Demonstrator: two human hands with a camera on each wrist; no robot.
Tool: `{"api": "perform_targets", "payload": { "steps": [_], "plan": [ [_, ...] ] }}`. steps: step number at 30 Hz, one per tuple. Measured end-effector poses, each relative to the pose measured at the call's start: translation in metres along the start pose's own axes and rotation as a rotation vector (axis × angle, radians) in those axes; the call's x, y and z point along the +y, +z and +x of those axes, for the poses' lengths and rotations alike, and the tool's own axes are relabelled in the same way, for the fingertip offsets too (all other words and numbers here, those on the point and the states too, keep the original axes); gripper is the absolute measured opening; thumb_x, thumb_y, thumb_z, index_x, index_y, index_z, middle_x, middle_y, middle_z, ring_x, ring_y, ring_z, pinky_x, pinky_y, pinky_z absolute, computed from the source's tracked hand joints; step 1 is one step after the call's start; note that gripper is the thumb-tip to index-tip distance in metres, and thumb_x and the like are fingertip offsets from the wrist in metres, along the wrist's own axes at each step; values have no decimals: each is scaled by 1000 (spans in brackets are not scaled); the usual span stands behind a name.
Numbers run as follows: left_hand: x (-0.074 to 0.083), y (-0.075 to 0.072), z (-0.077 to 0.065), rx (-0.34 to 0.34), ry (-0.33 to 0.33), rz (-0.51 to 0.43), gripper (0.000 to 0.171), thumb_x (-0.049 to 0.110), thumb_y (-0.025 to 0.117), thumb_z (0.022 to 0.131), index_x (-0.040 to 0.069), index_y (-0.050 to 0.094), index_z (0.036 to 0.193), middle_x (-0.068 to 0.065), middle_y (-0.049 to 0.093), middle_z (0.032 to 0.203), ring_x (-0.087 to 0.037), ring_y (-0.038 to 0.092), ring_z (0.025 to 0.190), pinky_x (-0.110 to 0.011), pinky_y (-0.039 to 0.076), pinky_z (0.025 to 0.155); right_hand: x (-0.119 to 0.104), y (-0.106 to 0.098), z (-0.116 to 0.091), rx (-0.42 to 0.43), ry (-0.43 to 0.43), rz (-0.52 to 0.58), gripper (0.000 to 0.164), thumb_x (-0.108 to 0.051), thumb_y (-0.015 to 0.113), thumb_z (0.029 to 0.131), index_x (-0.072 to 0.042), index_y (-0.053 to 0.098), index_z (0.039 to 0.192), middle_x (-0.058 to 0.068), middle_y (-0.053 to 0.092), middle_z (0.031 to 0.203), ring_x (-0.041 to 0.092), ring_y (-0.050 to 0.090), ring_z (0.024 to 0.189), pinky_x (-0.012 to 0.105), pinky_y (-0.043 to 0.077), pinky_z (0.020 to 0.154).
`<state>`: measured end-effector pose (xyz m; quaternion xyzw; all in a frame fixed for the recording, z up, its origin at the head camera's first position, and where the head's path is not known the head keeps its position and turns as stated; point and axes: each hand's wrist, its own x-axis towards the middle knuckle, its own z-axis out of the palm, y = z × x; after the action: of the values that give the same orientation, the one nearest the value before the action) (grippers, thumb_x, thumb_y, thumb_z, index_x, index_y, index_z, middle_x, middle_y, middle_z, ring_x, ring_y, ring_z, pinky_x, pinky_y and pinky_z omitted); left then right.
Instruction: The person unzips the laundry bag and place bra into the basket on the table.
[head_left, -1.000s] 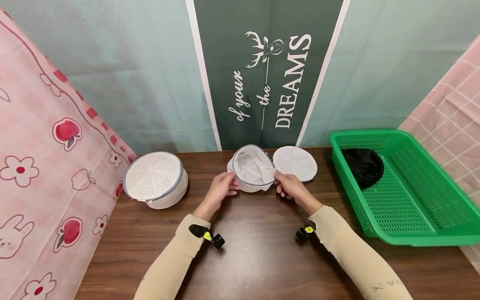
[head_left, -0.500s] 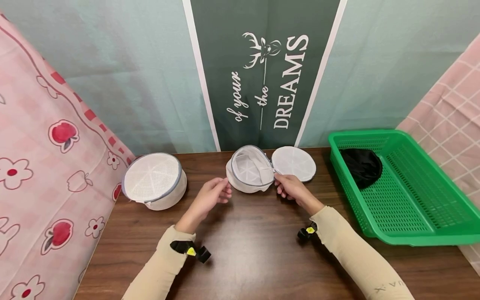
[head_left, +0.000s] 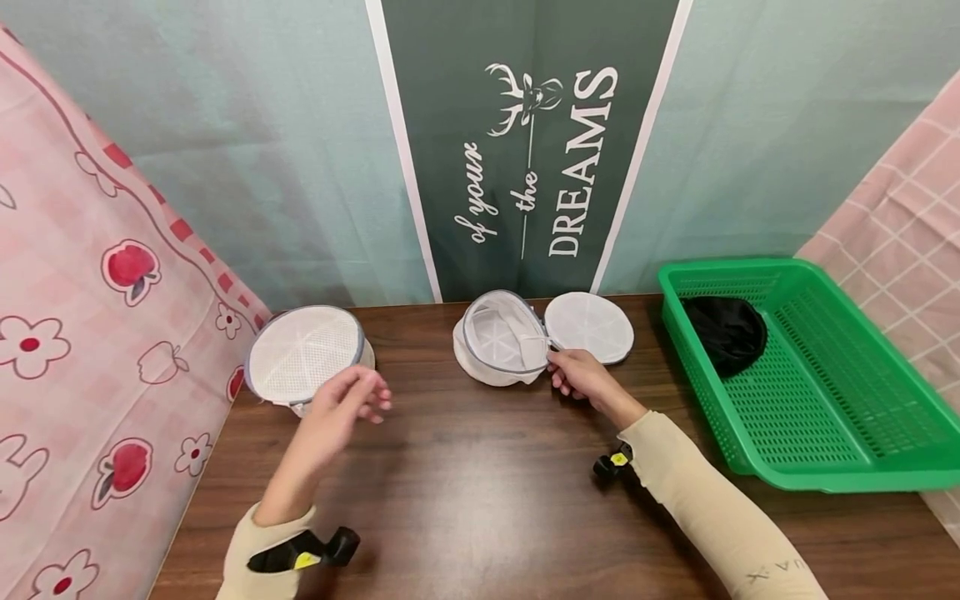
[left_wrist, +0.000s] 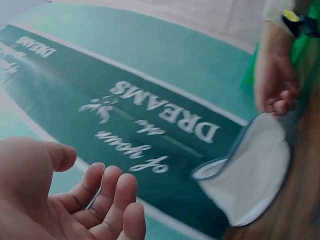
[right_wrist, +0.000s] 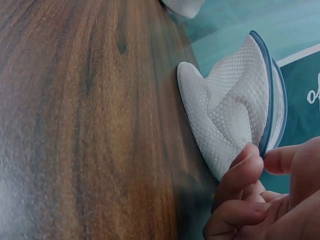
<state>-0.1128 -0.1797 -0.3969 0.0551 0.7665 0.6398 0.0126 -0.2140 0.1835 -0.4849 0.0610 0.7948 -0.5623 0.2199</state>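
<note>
A small white mesh laundry bag (head_left: 495, 372) with a grey-blue zip edge stands on the table, its round lid (head_left: 590, 327) folded back flat to the right. My right hand (head_left: 583, 379) pinches the zip rim between thumb and forefinger, as the right wrist view shows at the mesh bag (right_wrist: 230, 105). My left hand (head_left: 339, 410) hangs in the air with loosely bent fingers and holds nothing. Behind it, partly covered by it, stands a larger white mesh laundry bag (head_left: 303, 350) with its top closed.
A green plastic basket (head_left: 757, 479) stands at the right with a black cloth item (head_left: 724, 335) inside. The brown wooden table (head_left: 480, 500) ends at a green curtain (head_left: 315, 150). A pink patterned cloth (head_left: 82, 350) hangs on the left.
My left hand has let go of the small laundry bag's left side and moved left, in front of the larger bag. My right hand keeps its pinch on the rim.
</note>
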Motion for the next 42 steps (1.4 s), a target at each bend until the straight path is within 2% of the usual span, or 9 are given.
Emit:
{"api": "perform_targets", "payload": {
  "steps": [5, 10, 13, 16, 19, 22, 26, 33, 42],
  "plan": [
    [9, -34, -13, 63, 70, -51, 28, 11, 43, 109, -8, 59, 96, -5, 66, 87, -12, 67, 78, -26, 57, 66, 1, -1, 1, 3, -9, -3, 30, -27, 46, 107, -1, 55, 98, -4, 53, 64, 5, 47, 51, 20, 33, 44],
    [5, -69, -21, 110, 172, -204, 28, 9, 42, 109, 4, 65, 95, -2, 68, 87, -10, 67, 79, -22, 56, 65, 1, -1, 2, 5, -8, -10, 30, -26, 47, 106, 1, 55, 98, -4, 54, 63, 5, 46, 50, 19, 33, 42],
    [-1, -87, -25, 153, 176, -257, 27, 10, 43, 109, 6, 66, 96, -3, 69, 87, -9, 68, 79, -21, 56, 64, 1, -1, 3, 5, -6, -11, 30, -26, 48, 106, 2, 56, 98, -5, 53, 63, 5, 46, 50, 19, 33, 43],
    [-7, -101, -26, 282, 79, -189, 23, 16, 48, 108, 7, 65, 96, -1, 68, 86, -8, 68, 77, -20, 55, 62, 1, -1, 3, 7, -6, -10, 30, -25, 48, 106, 2, 56, 98, -5, 53, 63, 5, 46, 50, 19, 33, 43],
    [-16, -108, -24, 482, -96, -13, 24, 26, 53, 107, 6, 63, 98, 6, 65, 79, -4, 64, 70, -18, 53, 57, 1, -1, 4, 12, -3, -7, 29, -25, 49, 106, 3, 56, 98, -4, 53, 62, 5, 46, 50, 19, 32, 42],
    [-26, -111, -20, 577, -266, 172, 36, 36, 51, 106, 1, 58, 104, 12, 60, 74, -1, 61, 65, -21, 53, 53, 1, 0, 5, 10, -7, -12, 29, -25, 49, 105, 2, 56, 98, -5, 54, 62, 5, 47, 50, 19, 32, 42],
    [-37, -113, -17, 488, -368, 257, 50, 46, 40, 108, -3, 51, 111, 11, 58, 78, -3, 60, 68, -26, 54, 54, 0, 1, 5, 7, -15, -18, 28, -24, 49, 105, 1, 56, 97, -4, 54, 62, 5, 47, 50, 20, 33, 42],
    [-48, -127, -12, 338, -394, 33, 54, 52, 34, 107, -1, 44, 112, 5, 53, 84, -8, 60, 71, -25, 52, 53, -2, -1, 3, 2, -8, -19, 28, -25, 48, 106, 2, 56, 98, -4, 54, 62, 5, 47, 50, 20, 33, 43],
    [-57, -132, -10, 234, -495, 6, 44, 51, 36, 107, 9, 51, 106, 9, 58, 81, -5, 60, 73, -24, 52, 59, -2, -2, 3, -17, 7, -9, 30, -25, 48, 106, 2, 56, 100, -4, 54, 63, 5, 47, 50, 20, 34, 44]
  ]
}}
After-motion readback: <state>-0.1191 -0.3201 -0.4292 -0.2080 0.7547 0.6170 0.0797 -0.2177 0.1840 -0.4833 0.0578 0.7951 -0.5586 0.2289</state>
